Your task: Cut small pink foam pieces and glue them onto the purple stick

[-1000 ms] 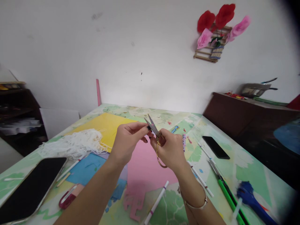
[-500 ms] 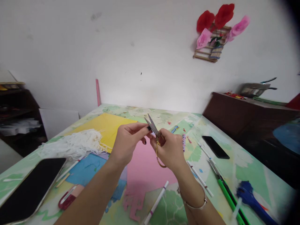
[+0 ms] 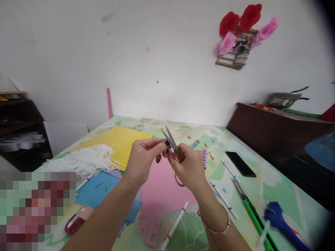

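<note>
My right hand is wrapped round a pair of scissors with gold loop handles. The blades point up and away, parted in a narrow V. My left hand is close beside them, thumb and forefinger pinched together against the blades. Whatever lies in that pinch is too small or too hidden to make out. Both hands are above a pink sheet, which has a cut, notched piece at its near edge.
Left of my hands lie a yellow sheet, white string and a blue sheet. To the right are a black phone, a green-handled cutter, a blue tool and white marker-like sticks. A pixelated patch covers the lower left.
The fingers under my left hand have shifted slightly. The scissors have barely moved. A pixelated patch now covers the lower left, where a large phone showed before.
</note>
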A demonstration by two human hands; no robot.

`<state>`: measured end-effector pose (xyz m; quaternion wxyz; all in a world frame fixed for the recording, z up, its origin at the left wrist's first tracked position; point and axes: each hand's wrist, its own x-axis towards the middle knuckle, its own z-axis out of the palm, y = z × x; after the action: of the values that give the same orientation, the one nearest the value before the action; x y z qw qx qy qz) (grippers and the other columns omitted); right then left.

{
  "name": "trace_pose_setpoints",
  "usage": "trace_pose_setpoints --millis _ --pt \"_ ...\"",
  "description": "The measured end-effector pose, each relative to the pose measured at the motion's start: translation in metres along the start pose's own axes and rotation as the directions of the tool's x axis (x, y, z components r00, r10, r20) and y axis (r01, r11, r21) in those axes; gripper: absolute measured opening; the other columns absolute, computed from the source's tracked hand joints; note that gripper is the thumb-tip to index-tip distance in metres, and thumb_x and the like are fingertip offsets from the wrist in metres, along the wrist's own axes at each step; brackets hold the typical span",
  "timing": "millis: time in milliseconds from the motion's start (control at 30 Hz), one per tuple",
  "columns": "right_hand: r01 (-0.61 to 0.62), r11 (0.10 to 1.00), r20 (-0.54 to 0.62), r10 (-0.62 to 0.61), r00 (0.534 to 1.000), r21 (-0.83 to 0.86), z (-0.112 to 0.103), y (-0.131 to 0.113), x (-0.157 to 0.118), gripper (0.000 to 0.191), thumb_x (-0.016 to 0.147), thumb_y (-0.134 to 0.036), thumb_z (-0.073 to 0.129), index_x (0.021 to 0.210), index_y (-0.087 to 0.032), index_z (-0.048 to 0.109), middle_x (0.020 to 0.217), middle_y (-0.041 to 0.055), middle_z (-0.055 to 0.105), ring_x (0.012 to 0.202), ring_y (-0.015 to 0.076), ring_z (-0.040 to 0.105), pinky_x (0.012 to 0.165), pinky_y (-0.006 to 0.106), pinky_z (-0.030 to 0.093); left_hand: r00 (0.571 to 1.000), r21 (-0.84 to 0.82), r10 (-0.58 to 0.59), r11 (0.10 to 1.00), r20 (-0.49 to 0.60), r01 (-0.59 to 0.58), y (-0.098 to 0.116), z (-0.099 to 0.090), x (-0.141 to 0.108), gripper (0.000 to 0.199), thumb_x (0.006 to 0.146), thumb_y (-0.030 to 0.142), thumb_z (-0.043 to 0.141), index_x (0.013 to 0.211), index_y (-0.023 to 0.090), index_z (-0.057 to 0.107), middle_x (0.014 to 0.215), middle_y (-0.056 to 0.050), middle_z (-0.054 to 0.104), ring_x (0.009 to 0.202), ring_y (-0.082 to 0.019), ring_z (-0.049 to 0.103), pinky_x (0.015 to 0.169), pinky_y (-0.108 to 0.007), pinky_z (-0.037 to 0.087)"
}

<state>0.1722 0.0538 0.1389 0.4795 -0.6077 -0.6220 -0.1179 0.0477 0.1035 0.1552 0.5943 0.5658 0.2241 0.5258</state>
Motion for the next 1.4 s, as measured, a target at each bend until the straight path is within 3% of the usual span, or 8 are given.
trace_pose_setpoints --millis 1400 --pt "0.034 0.999 -0.075 -0.035 0.997 -0.017 0.0045 -0.0020 -0.0024 0.028 0.077 -0.025 0.056 0.059 -0.022 0.034 0.044 -0.0072 0.039 0.038 0.0082 0.035 0.043 0.021 0.026 1.000 -0.035 -0.015 0.999 -0.020 0.015 0.0008 0.0059 -0.0021 0.009 0.071 0.019 0.068 0.071 0.018 0.077 0.053 0.002 0.056 0.050 -0.008 0.041 0.048 -0.023 0.031"
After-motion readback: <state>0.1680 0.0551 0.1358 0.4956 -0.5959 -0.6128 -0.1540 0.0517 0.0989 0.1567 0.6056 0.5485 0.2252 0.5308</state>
